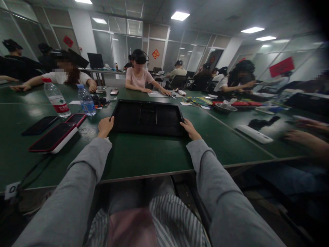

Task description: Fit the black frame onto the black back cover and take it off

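A black rectangular tray with ribs inside lies flat on the green table straight ahead of me. My left hand grips its near left corner, fingers curled over the rim. At the near right corner my right hand is closed on the rim in the same way. Both arms wear grey sleeves and reach forward over the table's front edge.
Two water bottles stand at the left, with three dark phones lying beside them. A white bar and clutter lie at the right. Other people sit around the far side; another person's hand is at the right.
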{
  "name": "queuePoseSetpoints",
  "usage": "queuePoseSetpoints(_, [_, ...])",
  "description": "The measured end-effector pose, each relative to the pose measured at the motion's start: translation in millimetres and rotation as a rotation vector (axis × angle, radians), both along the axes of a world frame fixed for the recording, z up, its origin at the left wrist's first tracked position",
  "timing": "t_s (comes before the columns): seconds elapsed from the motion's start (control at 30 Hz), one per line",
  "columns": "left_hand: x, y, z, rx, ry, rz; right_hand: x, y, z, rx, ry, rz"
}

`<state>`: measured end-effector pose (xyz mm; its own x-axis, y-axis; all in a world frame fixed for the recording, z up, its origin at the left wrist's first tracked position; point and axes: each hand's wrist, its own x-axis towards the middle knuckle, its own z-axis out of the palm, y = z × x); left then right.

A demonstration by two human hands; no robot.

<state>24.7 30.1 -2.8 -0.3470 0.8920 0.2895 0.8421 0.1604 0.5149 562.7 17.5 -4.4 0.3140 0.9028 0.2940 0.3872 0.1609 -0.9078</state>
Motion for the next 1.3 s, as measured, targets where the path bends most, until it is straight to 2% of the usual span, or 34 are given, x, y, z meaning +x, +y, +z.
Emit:
queuePoseSetpoints(0.13, [-3,0,0.2,-0.007,-0.048,-0.046,-1,4,2.5,-0.131,0.148,0.02])
queuePoseSetpoints(0.27, [-5,2,0.7,-0.023,-0.09,-0.065,-4,3,3.8,-0.082,0.157,0.013])
queuePoseSetpoints(0.43, [-14,3,-3.1,0.133,-0.239,0.01,-14,-2,10.0,-0.013,0.167,-0.033])
queuePoseSetpoints(0.57, [-24,3,-7.5,0.198,-0.342,0.067,-11,-4,13.7,0.031,0.2,-0.174])
queuePoseSetpoints(0.73, [-25,1,-7.1,0.228,-0.343,0.068,6,-8,13.1,0.109,0.007,-0.484])
queuePoseSetpoints(0.87, [-24,-2,-4.3,0.222,-0.366,0.074,19,-13,14.6,-0.034,0.058,-0.746])
queuePoseSetpoints(0.93, [-24,-3,-3.3,0.22,-0.376,0.073,24,-18,17.1,-0.105,0.104,-0.794])
queuePoseSetpoints(1.13, [-23,-4,-2.7,0.213,-0.387,0.077,38,-29,19.6,-0.157,0.16,-0.877])
queuePoseSetpoints(1.3, [-23,-5,-3.3,0.214,-0.39,0.083,50,-29,14.4,-0.127,0.186,-0.967])
